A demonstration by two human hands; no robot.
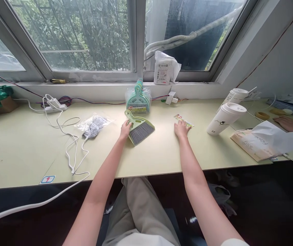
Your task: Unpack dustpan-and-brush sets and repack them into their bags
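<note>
1. On my feed, my left hand (pixel 125 130) is pinching the green dustpan-and-brush set (pixel 141 131) by its left edge, near the handle.
2. The set's long axis runs roughly 11 to 5 o'clock, handle up at 11, bristles facing 5.
3. The printed card (pixel 179 117) lies on the bench (pixel 159 157) between 2 and 3 o'clock from the set, well apart from it, its own length about 10 to 4.
4. My right hand (pixel 181 130) is easily the nearer one, fingers over the card. Can't tell whether that grip's pinching or just resting, tbh.
5. A wrapped stack (pixel 138 101) sits at 12, just beyond the set.
</note>
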